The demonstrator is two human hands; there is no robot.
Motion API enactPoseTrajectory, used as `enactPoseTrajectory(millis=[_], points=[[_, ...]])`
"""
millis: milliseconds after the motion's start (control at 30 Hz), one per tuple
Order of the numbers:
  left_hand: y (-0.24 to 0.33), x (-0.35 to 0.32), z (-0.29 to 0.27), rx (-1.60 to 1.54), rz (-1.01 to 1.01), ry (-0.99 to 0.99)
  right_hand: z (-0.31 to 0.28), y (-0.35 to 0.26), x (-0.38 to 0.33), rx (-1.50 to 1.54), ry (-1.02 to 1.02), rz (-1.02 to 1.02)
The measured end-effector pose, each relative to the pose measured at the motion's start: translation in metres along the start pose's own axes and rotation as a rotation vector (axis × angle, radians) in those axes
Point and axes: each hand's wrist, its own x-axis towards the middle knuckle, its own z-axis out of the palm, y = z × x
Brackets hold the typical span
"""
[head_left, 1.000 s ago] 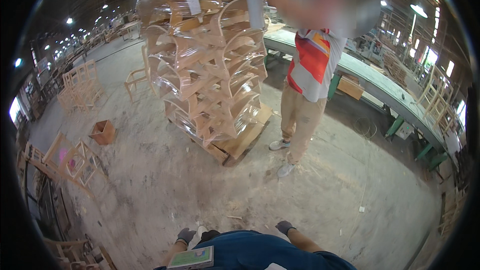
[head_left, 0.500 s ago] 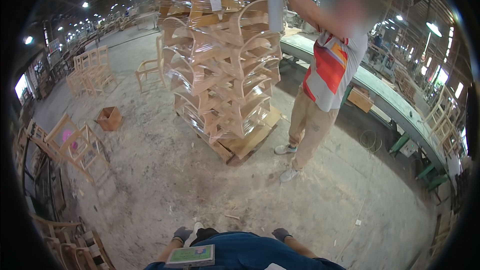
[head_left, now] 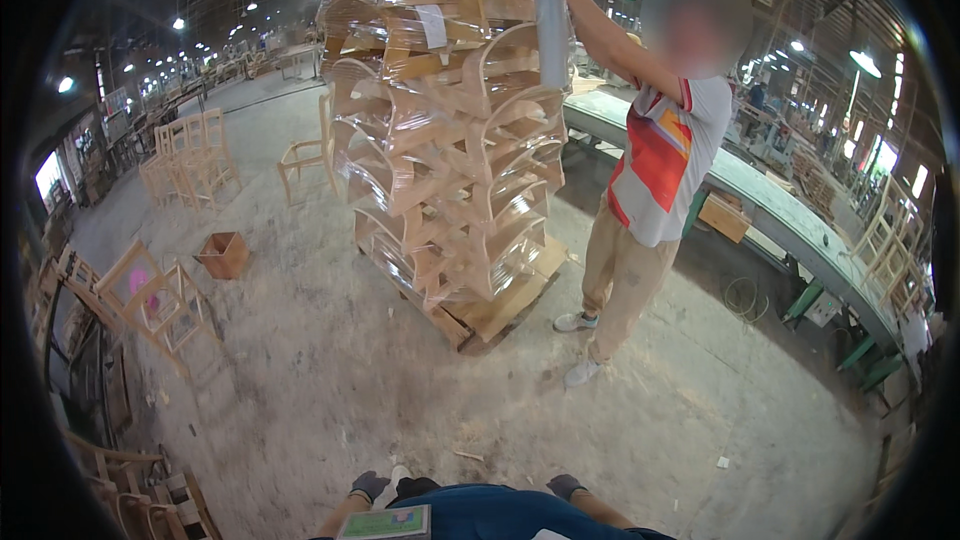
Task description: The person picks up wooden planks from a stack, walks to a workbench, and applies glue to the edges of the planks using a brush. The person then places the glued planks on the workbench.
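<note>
My left hand (head_left: 370, 485), in a grey glove, hangs beside my body at the lower edge, open and holding nothing. On the other side of my blue top hangs my right hand (head_left: 565, 486), also grey-gloved, its fingers loosely open with nothing in them. Neither touches anything. Ahead stands a tall stack of curved wooden chair parts (head_left: 440, 140), wrapped in clear stretch film, on a wooden pallet (head_left: 500, 318). At its right a co-worker (head_left: 655, 160) grips a roll of stretch film (head_left: 550, 25) upright against the upper stack with a raised hand.
Wooden chair frames (head_left: 155, 295) stand at the left, with more farther back. A small wooden box (head_left: 224, 255) sits on the concrete floor (head_left: 330, 410). Along the right runs a long green-legged conveyor table (head_left: 770, 195). Curved wooden parts (head_left: 160, 510) lie at the lower left.
The view has tilted up slightly, so the stack and co-worker appear lower. The co-worker keeps hold of the film roll by the stack. My hands still hang at my sides.
</note>
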Motion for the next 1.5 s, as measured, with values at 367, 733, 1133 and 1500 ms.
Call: enactPoseTrajectory(millis=[367,733,1133,1500], points=[[0.013,-0.007,-0.01,0.07,0.043,-0.033,-0.004,-0.011,-0.001,0.056,-0.004,0.106],[-0.014,-0.001,-0.01,0.228,0.146,-0.081,-0.002,-0.02,0.004,-0.015,-0.002,0.084],[0.007,0.001,-0.005,0.124,0.07,-0.063,-0.015,-0.012,-0.014,0.052,-0.017,0.102],[0.007,0.008,-0.005,0.205,0.151,-0.133,0.005,0.014,-0.004,-0.016,0.028,0.035]])
